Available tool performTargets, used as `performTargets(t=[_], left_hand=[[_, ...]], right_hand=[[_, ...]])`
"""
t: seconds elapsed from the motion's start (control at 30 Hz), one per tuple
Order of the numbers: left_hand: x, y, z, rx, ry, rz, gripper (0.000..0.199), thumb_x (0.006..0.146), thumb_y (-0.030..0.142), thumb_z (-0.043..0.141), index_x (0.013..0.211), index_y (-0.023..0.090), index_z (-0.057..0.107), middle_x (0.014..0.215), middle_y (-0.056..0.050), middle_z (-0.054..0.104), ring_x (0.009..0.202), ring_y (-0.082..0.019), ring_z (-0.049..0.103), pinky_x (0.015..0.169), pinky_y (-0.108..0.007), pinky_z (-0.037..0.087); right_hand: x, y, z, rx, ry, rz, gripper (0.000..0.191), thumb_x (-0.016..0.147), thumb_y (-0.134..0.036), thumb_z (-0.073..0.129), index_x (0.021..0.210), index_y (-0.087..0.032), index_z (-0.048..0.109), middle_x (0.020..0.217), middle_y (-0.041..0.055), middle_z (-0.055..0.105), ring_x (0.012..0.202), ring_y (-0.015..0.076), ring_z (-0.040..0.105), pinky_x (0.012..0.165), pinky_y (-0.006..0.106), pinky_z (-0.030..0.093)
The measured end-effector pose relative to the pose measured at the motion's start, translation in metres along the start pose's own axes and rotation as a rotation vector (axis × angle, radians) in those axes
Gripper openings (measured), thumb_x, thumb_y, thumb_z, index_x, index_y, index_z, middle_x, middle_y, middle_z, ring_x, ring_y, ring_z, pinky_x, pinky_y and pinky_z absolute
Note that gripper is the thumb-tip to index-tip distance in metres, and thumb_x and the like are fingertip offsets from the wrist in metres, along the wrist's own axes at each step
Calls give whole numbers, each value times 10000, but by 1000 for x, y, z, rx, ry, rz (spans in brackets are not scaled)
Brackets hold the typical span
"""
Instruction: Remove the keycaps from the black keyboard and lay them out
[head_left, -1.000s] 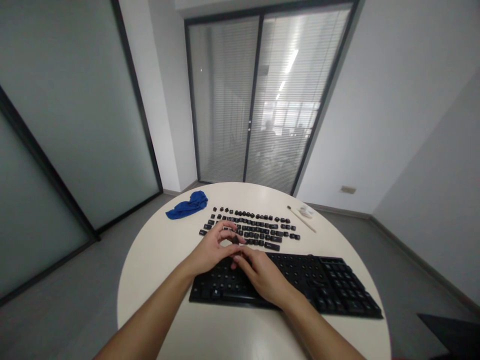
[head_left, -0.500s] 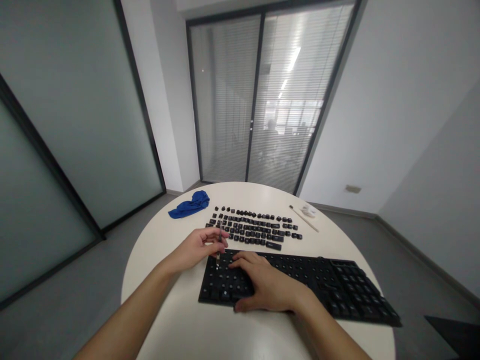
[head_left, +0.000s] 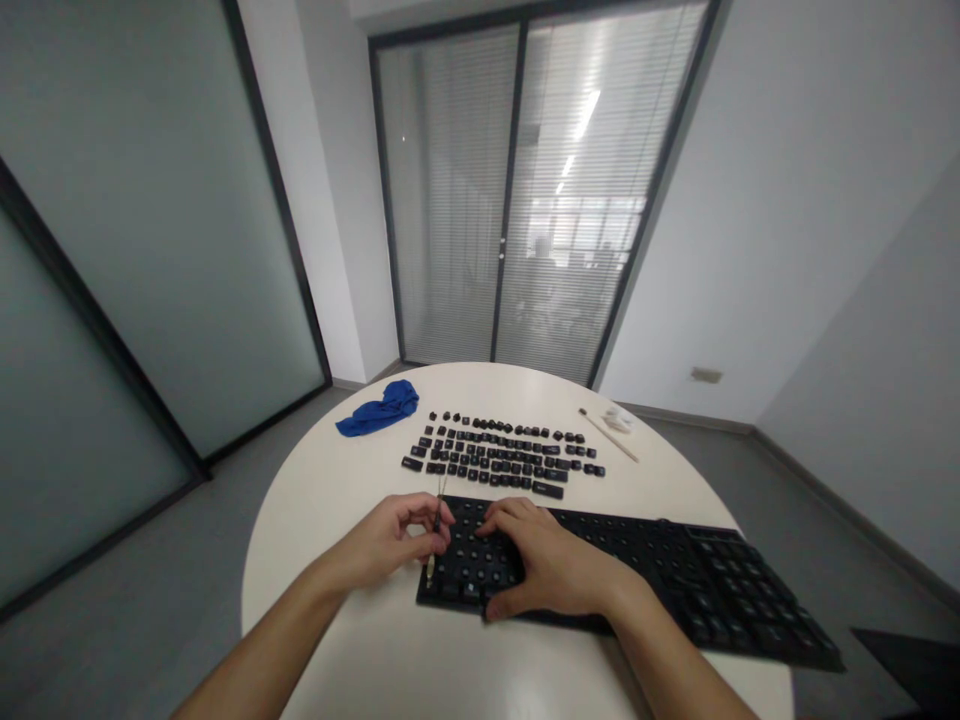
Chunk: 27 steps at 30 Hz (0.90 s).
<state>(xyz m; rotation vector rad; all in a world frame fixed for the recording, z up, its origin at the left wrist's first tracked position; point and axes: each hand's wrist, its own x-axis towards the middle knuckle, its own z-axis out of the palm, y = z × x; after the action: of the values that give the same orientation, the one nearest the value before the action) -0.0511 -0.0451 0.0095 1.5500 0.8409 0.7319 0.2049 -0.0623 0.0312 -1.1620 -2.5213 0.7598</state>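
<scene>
My left hand (head_left: 401, 540) is closed, its fingers pinching a slim keycap puller (head_left: 437, 520). Thin wires stick up from the puller's far end, and its near end points down over the left edge of the black keyboard (head_left: 630, 550). Across the keyboard's left part lies my right hand (head_left: 536, 560), thumb at the front edge and fingers over the top, holding it. The left and middle parts show bare key stems, while the number pad (head_left: 757, 580) and several bottom-row keys still have caps. Behind the keyboard, loose black keycaps (head_left: 510, 455) lie in rows.
A blue cloth (head_left: 379, 408) lies at the back left of the round white table (head_left: 330, 640). At the back right are a thin brush (head_left: 609, 436) and a small, whitish crumpled item (head_left: 618, 420). Something dark (head_left: 911, 660) juts in at lower right.
The keyboard has shifted right along with my right hand. My left hand has come down and nearer to me with the puller, off the keycap rows, uncovering keycaps at their left end.
</scene>
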Motion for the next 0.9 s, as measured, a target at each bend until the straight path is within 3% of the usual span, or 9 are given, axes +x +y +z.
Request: performTargets(t=[0.2,0.5,0.67,0.8,0.9], left_hand=[[-7,6,2,136,9,76,164,764,138,676,925,161,671,832,-7,663,786,-146,590,696,-246,463],[-11,1,4,204,-26,75,138,768,171,684,905,151,685,818,-13,652,695,-123,581,535,-170,437],[-13,0,7,279,4,108,106,766,173,691,867,142,684,819,-22,673,692,-138,632,580,-195,506],[-15,-4,8,314,38,171,107,809,163,660,914,158,680,820,-26,703,750,-155,660,635,-207,524],[-17,-5,7,332,24,182,80,822,185,660,895,154,674,816,-31,704,724,-153,662,631,-212,531]], right_hand=[[-1,3,2,1,8,-7,665,628,-529,811,1168,-219,580,1231,70,538,1177,281,459,1027,426,366],[2,4,1,-16,15,-16,690,609,-537,823,1162,-202,585,1234,83,534,1170,284,458,1026,430,369],[3,4,3,-39,45,-24,668,619,-564,810,1140,-207,592,1203,83,545,1136,286,470,993,435,383],[10,-5,11,-81,126,-137,643,646,-559,806,1160,-232,605,1231,71,547,1150,279,463,1014,435,344],[18,-14,21,-86,109,-248,477,722,-484,791,1109,-251,637,1155,33,604,1105,234,493,993,380,346]])
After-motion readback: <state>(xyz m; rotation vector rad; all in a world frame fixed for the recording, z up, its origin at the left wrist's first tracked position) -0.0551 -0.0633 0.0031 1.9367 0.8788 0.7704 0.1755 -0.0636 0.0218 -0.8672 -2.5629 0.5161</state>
